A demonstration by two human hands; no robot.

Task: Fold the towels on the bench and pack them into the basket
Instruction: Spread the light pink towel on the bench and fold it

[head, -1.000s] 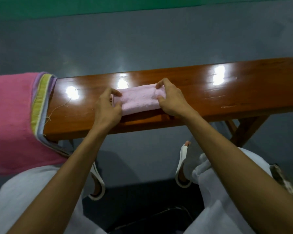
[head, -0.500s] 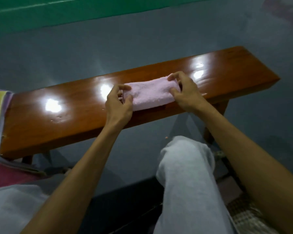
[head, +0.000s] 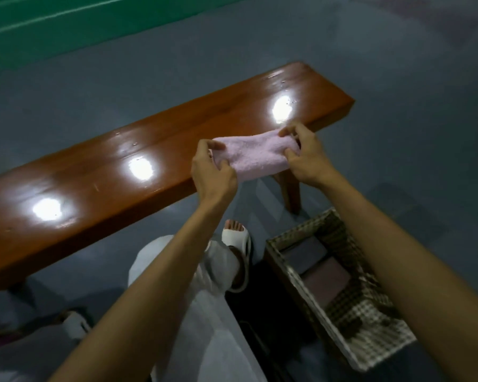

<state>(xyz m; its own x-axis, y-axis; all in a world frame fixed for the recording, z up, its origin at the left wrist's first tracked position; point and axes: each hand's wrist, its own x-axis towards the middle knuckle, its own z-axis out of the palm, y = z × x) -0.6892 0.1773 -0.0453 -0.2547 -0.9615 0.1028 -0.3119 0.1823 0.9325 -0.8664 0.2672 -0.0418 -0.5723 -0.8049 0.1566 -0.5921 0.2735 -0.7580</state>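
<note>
Seen from the head camera, a folded pink towel (head: pixel 255 154) lies lengthwise at the near edge of the wooden worktop (head: pixel 122 166), toward its right end, with its near side past the edge; whether it rests on the wood or is lifted just off it cannot be told. The left hand (head: pixel 211 172) pinches the towel's left end between thumb and curled fingers (head: pixel 213 146), and the right hand (head: pixel 307 158) pinches the right end the same way. Three bright light reflections (head: pixel 140 168) sit on the glossy worktop. On the grey floor (head: pixel 149 78) to the lower right, near the worktop's leg (head: pixel 290 191), stands a basket (head: pixel 304 230) with a checked lining, partly under the right forearm, and dark folded cloths (head: pixel 326 277) lie in it. A foot in a white sandal (head: pixel 236 238) is just left of the basket
</note>
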